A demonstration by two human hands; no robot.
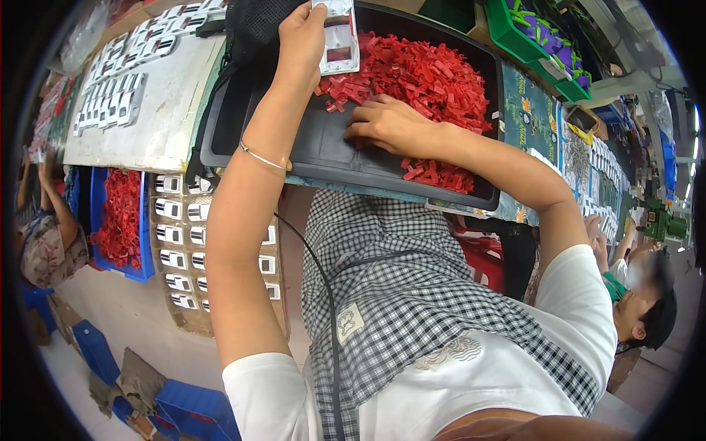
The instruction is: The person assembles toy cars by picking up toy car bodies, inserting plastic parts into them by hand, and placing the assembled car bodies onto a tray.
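Observation:
At the top of the view my left hand (300, 40) grips a white plastic toy car body (340, 62) by its left side. Red shows through one of its window openings. The car body is over the left edge of a heap of small red plastic parts (434, 77) in a black tray (294, 136). Lower and further right, my right hand (386, 126) rests inside the tray beside that heap. Its fingers curl down toward the tray bottom, and whatever they pinch is hidden beneath them.
Rows of white car bodies (110, 103) lie on the table to the left. Below stand a blue bin (140, 273) of red parts and a board of white cars (169, 209). Green bins (522, 44) hold purple and green pieces. Co-workers (636, 294) sit on both sides.

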